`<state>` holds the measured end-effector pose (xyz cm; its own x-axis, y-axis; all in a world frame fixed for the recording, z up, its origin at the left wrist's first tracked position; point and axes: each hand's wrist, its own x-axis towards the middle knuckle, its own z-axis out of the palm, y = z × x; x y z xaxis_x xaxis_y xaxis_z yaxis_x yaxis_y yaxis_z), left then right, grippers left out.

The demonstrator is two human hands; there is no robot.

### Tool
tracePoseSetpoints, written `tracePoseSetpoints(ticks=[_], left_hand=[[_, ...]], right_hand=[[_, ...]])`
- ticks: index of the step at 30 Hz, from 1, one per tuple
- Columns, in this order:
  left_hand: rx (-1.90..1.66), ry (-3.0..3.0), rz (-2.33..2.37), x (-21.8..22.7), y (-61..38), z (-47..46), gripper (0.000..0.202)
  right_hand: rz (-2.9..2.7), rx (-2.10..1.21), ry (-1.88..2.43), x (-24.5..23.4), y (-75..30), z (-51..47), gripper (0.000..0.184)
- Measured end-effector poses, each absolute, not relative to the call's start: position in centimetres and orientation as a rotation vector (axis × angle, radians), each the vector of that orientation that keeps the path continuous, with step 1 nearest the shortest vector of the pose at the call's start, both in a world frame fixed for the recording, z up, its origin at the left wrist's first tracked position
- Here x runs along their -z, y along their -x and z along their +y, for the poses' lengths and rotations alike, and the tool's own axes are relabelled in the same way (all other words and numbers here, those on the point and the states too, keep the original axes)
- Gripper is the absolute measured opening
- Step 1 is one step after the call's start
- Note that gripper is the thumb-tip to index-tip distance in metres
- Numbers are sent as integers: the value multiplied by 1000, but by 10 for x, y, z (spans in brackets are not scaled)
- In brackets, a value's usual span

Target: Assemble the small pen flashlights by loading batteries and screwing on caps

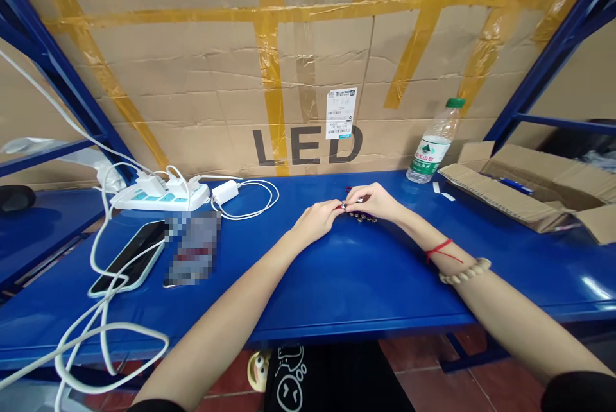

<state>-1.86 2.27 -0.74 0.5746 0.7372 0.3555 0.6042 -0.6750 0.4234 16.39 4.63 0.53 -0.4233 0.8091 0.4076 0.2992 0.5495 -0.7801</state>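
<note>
Head view: fingers (329, 206) mostly hide red cord (339, 206), tiny bead (343, 205).

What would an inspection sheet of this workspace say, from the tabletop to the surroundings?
Surface: glossy blue tabletop.
Things handled: small shiny piece and red cord; similar dark pieces close by, too small to identify.
Clutter: phone and pixelated flat item at left; capped bottle, white slips and opened cardboard box at right.
Hands: bare left hand and right hand, both pinching at the piece and cord.
Cables: looped white cables at left, by a power strip.
Surroundings: taped carton marked LED behind; blue metal frame at both sides.
</note>
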Motion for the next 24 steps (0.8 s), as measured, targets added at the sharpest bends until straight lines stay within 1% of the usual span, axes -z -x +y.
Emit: tracePoseSetpoints(ticks=[14, 24], left_hand=[[-834, -2599, 1012, 10, 19, 29, 23], [-718, -2664, 1197, 7, 15, 24, 23]], right_hand=[[-2053, -703, 863, -8, -164, 45, 24], [-2094, -662, 875, -9, -166, 46, 23]])
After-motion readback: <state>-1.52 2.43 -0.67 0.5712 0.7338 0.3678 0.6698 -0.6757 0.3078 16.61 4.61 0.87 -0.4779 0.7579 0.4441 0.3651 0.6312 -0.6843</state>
